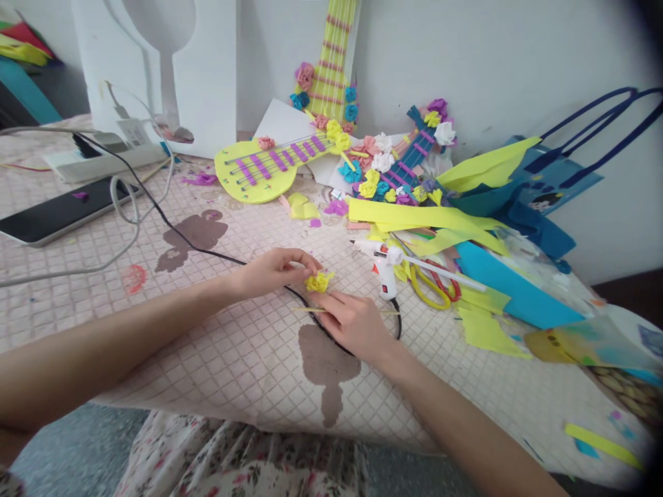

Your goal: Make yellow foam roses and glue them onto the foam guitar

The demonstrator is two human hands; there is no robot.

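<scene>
A small crumpled yellow paper flower (320, 281) is between my two hands, just above the quilted tablecloth. My left hand (277, 271) is closed in a pinch at the flower's upper left side. From below, the fingertips of my right hand (355, 323) touch the same flower. A thin wooden stick (301, 310) runs crosswise through my right hand, its ends showing on both sides; the fingers hide its middle. Right of my hands lies a white glue gun (384, 266) with a glue stick in its back, its nozzle pointing left.
Yellow-handled scissors (432, 293), yellow paper strips (414, 212) and a blue sheet (510, 283) lie at right. Paper guitars (259, 172) with flowers are at the back. A phone (67, 210) and power strip (98, 160) sit left; a black cord (170, 224) passes under my hands.
</scene>
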